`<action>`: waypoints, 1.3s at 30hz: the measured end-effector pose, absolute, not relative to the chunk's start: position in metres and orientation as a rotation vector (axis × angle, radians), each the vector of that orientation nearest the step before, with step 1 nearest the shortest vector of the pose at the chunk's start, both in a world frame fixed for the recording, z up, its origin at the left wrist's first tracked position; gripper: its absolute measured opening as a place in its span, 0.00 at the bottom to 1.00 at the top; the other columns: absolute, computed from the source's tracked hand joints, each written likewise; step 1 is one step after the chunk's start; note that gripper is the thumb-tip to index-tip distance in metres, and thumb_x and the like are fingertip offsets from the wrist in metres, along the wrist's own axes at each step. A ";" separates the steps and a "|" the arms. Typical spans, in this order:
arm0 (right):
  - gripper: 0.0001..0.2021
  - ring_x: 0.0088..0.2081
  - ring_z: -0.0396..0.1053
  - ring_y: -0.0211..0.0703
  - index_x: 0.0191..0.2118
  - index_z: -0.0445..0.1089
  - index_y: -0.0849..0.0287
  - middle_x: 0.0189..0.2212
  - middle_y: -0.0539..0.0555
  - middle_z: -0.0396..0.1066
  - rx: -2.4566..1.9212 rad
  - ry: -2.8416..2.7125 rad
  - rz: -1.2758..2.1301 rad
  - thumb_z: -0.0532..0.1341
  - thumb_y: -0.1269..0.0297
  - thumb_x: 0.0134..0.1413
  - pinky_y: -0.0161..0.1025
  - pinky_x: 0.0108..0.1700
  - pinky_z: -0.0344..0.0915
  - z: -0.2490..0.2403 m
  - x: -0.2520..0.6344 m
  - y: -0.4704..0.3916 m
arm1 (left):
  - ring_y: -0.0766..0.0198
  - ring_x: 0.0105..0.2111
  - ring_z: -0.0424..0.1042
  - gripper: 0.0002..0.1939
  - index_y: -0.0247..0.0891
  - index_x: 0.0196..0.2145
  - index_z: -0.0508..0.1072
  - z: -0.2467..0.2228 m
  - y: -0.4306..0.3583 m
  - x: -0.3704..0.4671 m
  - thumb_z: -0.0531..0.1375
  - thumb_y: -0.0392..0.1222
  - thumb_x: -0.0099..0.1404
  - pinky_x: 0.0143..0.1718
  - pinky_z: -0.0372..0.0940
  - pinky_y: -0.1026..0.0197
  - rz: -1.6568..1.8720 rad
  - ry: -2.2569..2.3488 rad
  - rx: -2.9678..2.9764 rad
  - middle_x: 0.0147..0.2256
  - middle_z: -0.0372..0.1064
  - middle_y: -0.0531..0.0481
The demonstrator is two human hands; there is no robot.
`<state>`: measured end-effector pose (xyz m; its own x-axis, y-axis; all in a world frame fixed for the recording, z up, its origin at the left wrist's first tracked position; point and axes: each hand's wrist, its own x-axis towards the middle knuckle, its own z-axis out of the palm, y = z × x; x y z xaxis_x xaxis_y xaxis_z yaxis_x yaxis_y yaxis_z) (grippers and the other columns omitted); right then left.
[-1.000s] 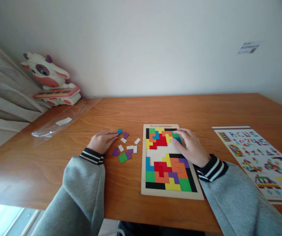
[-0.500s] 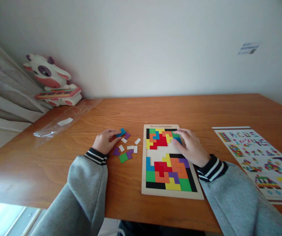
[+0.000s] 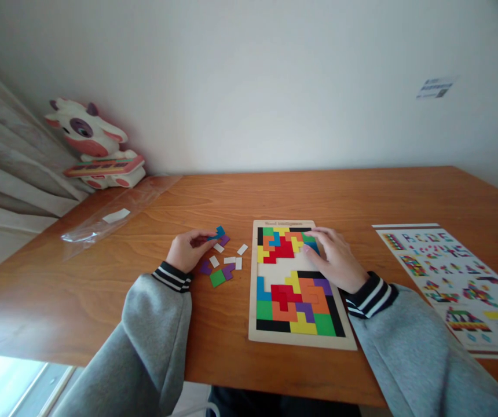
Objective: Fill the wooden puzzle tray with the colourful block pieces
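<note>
A blue puzzle piece (image 3: 220,232) is pinched between the thumb and fingers of my left hand (image 3: 185,249), tilted over the loose pieces. Around it lie purple pieces (image 3: 229,271), a green piece (image 3: 218,278) and several small white pieces (image 3: 242,249). My right hand (image 3: 338,260) lies over the right side of the wooden puzzle board (image 3: 303,342), thumb and fingers apart, fingertips on the green and blue pieces (image 3: 311,246) at the upper right. Coloured pieces fill the board's top and bottom, with a bare pale band across the middle. My right palm hides part of that band.
A printed pattern sheet (image 3: 453,284) lies to the right of the board. At the back left sit a clear plastic bag (image 3: 101,231) and a cow toy with a keyboard (image 3: 101,150). The wooden table (image 3: 318,194) meets the wall behind.
My left hand has tilted the blue piece up and shifted slightly to the right with it. My right hand has stayed in place on the board. The whole view has shifted a little.
</note>
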<state>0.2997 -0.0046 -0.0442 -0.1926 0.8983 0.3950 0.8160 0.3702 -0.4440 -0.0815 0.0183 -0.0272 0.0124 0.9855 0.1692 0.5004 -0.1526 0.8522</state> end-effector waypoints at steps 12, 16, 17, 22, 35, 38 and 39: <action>0.11 0.51 0.70 0.53 0.47 0.71 0.56 0.46 0.60 0.72 -1.206 -1.916 0.190 0.57 0.59 0.64 0.55 0.55 0.66 -0.028 0.295 -0.003 | 0.59 0.37 0.80 0.17 0.35 0.42 0.79 -0.003 -0.009 0.006 0.69 0.49 0.58 0.42 0.76 0.58 1.294 1.157 1.676 0.39 0.80 0.44; 0.09 0.49 0.72 0.51 0.46 0.72 0.55 0.44 0.58 0.74 -1.083 -1.968 0.237 0.58 0.59 0.65 0.52 0.52 0.68 -0.020 0.288 -0.008 | 0.58 0.38 0.80 0.18 0.35 0.41 0.79 -0.005 -0.012 0.029 0.69 0.50 0.59 0.43 0.77 0.57 1.221 1.075 1.660 0.38 0.80 0.44; 0.09 0.48 0.73 0.50 0.45 0.72 0.55 0.44 0.57 0.75 -1.056 -1.975 0.257 0.58 0.58 0.65 0.52 0.51 0.68 -0.019 0.286 -0.010 | 0.57 0.37 0.80 0.18 0.36 0.41 0.79 -0.007 -0.012 0.034 0.69 0.51 0.59 0.43 0.77 0.57 1.213 1.052 1.647 0.38 0.80 0.44; 0.13 0.42 0.75 0.47 0.42 0.74 0.54 0.40 0.56 0.77 -0.995 -1.939 0.473 0.60 0.52 0.63 0.46 0.47 0.72 -0.010 0.276 -0.017 | 0.57 0.33 0.81 0.19 0.36 0.41 0.79 -0.014 -0.013 0.049 0.68 0.54 0.60 0.38 0.79 0.56 1.184 0.984 1.666 0.36 0.81 0.44; 0.20 0.36 0.77 0.46 0.39 0.72 0.55 0.34 0.54 0.78 -1.094 -1.354 0.831 0.63 0.42 0.56 0.46 0.43 0.76 -0.014 0.285 -0.004 | 0.61 0.38 0.79 0.19 0.38 0.51 0.75 -0.021 -0.011 0.047 0.65 0.47 0.65 0.43 0.77 0.57 1.260 0.980 1.817 0.38 0.78 0.46; 0.21 0.35 0.78 0.47 0.38 0.72 0.56 0.32 0.54 0.78 -1.123 -1.211 0.800 0.66 0.41 0.51 0.47 0.44 0.76 -0.015 0.295 0.002 | 0.62 0.38 0.77 0.17 0.38 0.51 0.76 -0.021 -0.007 0.044 0.64 0.47 0.66 0.43 0.76 0.58 1.386 1.020 1.778 0.39 0.74 0.45; 0.21 0.35 0.78 0.47 0.37 0.71 0.56 0.32 0.54 0.79 -1.134 -1.179 0.790 0.67 0.42 0.51 0.48 0.43 0.76 -0.016 0.297 0.004 | 0.62 0.38 0.76 0.16 0.39 0.49 0.76 -0.020 -0.005 0.042 0.63 0.47 0.66 0.43 0.76 0.58 1.418 1.037 1.781 0.39 0.73 0.46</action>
